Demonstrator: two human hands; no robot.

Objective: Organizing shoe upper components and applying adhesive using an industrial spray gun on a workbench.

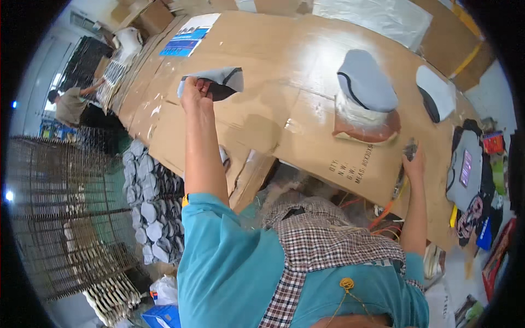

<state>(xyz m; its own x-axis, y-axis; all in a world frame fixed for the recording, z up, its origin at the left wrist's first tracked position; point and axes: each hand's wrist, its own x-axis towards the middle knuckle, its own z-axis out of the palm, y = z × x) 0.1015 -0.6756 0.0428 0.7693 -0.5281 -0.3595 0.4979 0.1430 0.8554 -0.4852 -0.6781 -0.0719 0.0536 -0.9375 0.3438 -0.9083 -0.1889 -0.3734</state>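
Worktop cover: cardboard, matt, creased. Held grey piece: looks like cloth, matt. Hand tool: looks metallic. Mounted grey piece: smooth, matt. Block: patchy whitish coating. Far-edge sheet: looks like thin plastic, wrinkled, glossy. Apron: woven cloth, matt. Racks: metal wire.

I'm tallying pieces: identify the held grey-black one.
The piece in the left hand; the one over the brown block and another near the cardboard's right edge are unheld.
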